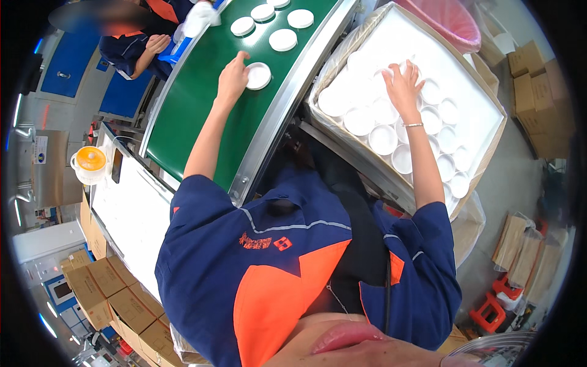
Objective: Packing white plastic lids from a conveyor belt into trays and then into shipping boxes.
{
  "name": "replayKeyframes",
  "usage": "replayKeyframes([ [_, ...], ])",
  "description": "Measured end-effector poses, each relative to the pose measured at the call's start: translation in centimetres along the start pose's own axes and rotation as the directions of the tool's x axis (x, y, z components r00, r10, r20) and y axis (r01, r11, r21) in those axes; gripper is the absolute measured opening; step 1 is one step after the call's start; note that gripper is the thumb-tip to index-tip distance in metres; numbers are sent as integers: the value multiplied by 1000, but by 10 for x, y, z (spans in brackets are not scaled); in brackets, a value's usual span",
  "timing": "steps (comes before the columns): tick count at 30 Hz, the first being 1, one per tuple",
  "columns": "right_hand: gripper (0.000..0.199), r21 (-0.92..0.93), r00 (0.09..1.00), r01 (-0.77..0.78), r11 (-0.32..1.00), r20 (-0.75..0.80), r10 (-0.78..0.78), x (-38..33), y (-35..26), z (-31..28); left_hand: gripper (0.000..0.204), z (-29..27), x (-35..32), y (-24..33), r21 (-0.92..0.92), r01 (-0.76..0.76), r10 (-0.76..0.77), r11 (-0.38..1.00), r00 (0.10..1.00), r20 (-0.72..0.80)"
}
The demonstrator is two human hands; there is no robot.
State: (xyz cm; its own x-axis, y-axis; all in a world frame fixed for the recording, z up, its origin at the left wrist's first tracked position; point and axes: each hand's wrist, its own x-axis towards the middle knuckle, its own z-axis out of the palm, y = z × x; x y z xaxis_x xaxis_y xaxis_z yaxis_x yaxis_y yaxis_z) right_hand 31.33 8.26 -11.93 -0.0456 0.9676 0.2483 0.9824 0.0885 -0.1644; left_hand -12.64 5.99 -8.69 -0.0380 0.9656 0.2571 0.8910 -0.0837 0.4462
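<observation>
My left hand (233, 79) is over the green conveyor belt (195, 128), its fingers apart and slightly bent. It is right beside the left edge of a white round lid (259, 76) with a raised rim; whether the fingertips touch it I cannot tell. Farther up the belt lie several more white round lids (283, 40). My right hand (403, 90), with a bracelet at the wrist, reaches over a lined carton (474, 67). Its fingers are spread above several white round lids (383, 139) laid close together in the carton. Some lids under that hand are hidden.
Across the belt, a person (143, 46) in dark blue and orange stands at its far left side. A metal rail (269, 128) edges the belt. Left are a white table (125, 214) and an orange-topped cup (91, 160). A pink bin (449, 23) stands behind the carton.
</observation>
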Motion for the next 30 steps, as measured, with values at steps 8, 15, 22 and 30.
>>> replayKeyframes([
  [8, 53, 16, 986, 83, 996, -144, -79, 16, 5, -3, 39, 28, 55, 1, 264, -607, 597, 750, 792, 127],
  [15, 51, -202, 998, -30, 979, -54, 20, 61, 37, -3, 19, 24, 69, 3, 223, -676, 588, 703, 728, 352],
  [22, 49, -118, 980, -193, 974, 19, 197, 47, 109, -28, 30, 28, 39, -3, 358, -274, 220, 892, 958, 185],
  [30, 47, -105, 866, -484, 869, -203, 457, -51, 241, -50, 22, 16, 36, -8, 256, -503, 474, 825, 864, 170],
])
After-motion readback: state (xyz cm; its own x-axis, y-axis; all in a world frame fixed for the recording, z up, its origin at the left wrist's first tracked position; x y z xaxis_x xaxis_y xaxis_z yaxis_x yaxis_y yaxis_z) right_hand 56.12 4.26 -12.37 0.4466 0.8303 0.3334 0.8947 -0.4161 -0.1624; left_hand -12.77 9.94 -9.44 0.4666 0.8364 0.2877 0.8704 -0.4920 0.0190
